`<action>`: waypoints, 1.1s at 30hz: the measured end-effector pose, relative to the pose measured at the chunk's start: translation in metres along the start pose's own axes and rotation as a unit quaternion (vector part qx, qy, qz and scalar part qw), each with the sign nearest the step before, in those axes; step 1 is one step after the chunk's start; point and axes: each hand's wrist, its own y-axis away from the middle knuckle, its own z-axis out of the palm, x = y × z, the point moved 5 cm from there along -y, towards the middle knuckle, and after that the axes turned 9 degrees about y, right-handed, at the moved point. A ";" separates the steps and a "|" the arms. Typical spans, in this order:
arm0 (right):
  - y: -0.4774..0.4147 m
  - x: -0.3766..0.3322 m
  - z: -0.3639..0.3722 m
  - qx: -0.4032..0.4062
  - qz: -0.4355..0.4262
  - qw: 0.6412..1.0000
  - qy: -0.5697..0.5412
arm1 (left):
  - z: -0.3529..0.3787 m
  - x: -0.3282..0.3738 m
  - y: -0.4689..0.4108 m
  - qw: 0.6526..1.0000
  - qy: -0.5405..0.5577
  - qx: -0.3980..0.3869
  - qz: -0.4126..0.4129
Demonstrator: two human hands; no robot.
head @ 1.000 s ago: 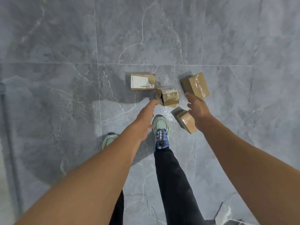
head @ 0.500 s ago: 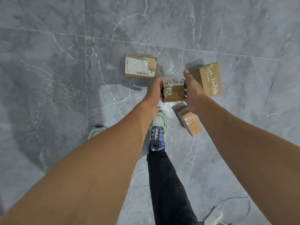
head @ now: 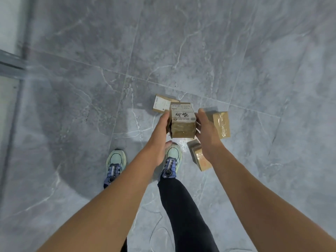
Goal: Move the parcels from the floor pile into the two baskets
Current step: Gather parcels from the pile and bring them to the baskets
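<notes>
A parcel (head: 182, 122), on the floor (head: 72, 124) a moment ago, is being lifted clear of three other parcels (head: 221, 124), pressed between the flat-fingered left hand (head: 161, 130) and the cupping right hand (head: 206, 131), for a basket out of view.

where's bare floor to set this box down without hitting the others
Wide bare floor lies left of the labelled parcel, ahead of the left shoe, and right of the taped box. It is crowded under the held box, between those parcels, the small box and the right shoe.
</notes>
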 end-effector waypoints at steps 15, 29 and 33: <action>0.316 -0.170 0.114 -0.105 -0.268 0.951 0.109 | -0.095 0.112 0.316 0.962 0.107 0.036 0.247; 0.599 -0.114 0.320 -0.264 -0.419 0.845 0.202 | -0.308 0.034 0.594 0.883 0.206 0.116 0.406; 0.652 -0.086 0.373 -0.316 -0.432 0.814 0.227 | -0.357 0.002 0.651 0.850 0.235 0.151 0.446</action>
